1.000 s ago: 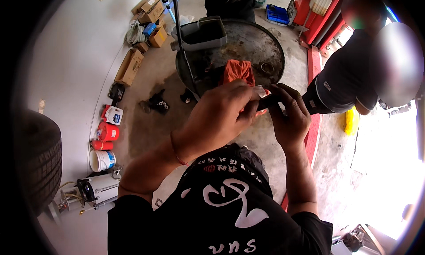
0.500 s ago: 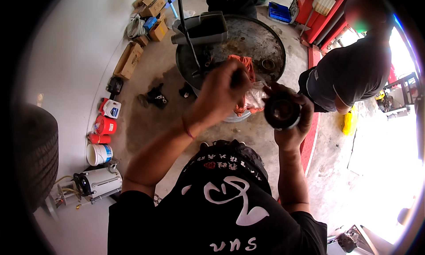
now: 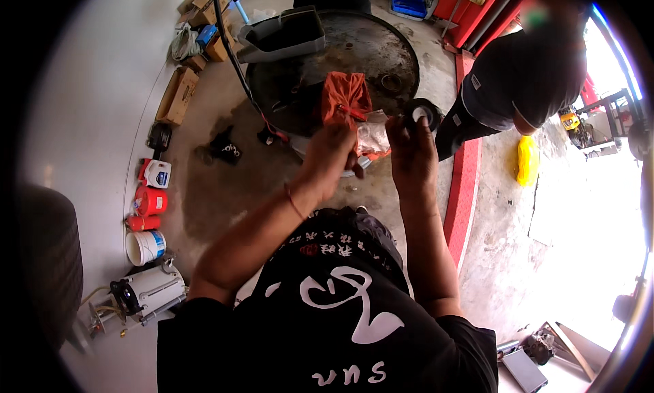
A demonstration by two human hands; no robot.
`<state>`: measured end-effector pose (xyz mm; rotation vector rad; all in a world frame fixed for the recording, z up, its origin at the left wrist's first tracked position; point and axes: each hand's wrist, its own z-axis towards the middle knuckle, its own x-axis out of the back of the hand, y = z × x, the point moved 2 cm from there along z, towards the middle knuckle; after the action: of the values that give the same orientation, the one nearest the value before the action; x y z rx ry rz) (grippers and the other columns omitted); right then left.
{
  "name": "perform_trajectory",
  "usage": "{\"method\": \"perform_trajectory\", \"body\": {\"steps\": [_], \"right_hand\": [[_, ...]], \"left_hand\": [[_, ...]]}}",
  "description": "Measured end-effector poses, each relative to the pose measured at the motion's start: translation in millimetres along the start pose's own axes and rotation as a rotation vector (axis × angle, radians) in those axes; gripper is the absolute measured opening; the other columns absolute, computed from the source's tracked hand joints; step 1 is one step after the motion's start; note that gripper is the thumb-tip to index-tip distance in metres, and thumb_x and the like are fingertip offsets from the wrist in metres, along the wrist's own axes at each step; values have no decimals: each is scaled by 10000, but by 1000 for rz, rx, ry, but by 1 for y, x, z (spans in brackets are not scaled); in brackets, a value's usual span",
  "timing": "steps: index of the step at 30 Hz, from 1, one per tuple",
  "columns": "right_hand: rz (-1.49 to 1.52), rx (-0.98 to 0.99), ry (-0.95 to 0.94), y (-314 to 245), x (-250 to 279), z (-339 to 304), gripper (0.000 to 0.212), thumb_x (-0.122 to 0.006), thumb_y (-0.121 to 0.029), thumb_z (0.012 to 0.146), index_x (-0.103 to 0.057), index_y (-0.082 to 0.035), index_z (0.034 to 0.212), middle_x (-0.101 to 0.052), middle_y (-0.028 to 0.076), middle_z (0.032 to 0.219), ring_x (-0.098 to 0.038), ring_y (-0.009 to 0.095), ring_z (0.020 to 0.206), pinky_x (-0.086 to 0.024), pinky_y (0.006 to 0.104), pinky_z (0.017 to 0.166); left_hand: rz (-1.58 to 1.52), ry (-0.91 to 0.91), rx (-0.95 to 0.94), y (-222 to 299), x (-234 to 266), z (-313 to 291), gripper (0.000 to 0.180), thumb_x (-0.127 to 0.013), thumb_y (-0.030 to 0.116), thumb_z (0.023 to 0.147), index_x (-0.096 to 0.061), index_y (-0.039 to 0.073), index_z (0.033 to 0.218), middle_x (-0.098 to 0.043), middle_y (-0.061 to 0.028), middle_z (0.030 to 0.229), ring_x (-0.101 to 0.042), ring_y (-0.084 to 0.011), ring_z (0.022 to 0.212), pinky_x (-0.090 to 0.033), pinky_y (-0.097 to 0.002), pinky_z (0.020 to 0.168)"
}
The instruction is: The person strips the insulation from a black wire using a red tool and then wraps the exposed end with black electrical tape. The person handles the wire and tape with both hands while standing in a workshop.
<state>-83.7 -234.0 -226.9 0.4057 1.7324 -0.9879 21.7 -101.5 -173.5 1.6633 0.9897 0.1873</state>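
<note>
My left hand [image 3: 331, 153] is closed at the near edge of a crumpled orange bag or cloth [image 3: 344, 93], its fingers gathered on the material. Clear crinkled plastic [image 3: 372, 135] lies between my two hands, with more orange below it. In my right hand [image 3: 414, 154] I hold a thick black ring-shaped part [image 3: 411, 111], raised and tilted, my thumb across its face. A pale spot shows in its middle; its exact kind I cannot make out.
A dark drum top [image 3: 381, 42] carries a grey open tray [image 3: 283, 38] and a thin ring [image 3: 391, 82]. A black hose [image 3: 235, 62] runs down at its left. One person [image 3: 521, 79] stands close on the right. Boxes, containers and a white bucket [image 3: 145, 248] line the left wall.
My left hand has come down onto the orange material, which now spreads wider to the left. My right hand has turned and moved the black ring-shaped part up and away from me.
</note>
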Motion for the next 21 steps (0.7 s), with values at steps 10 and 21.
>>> {"method": "perform_trajectory", "body": {"steps": [10,21], "right_hand": [[15,-110,209,-3,-3,24,218,-517,-149,1011,-548,29,1132,-674,158,1047,-679,316,931,-568,456,886],[-433,-106,234,-59,62,53,307,-534,-372,1005,-584,-106,1148,-724,120,983,-640,214,709,-557,383,638]], "left_hand": [[865,-466,-824,-1,-10,-41,140,-622,37,866,-500,24,933,-500,-104,782,-569,-229,657,-470,-345,623],[904,15,-659,-30,24,54,146,-701,107,859,-600,5,884,-647,-158,759,-652,-277,687,-514,-391,647]]}}
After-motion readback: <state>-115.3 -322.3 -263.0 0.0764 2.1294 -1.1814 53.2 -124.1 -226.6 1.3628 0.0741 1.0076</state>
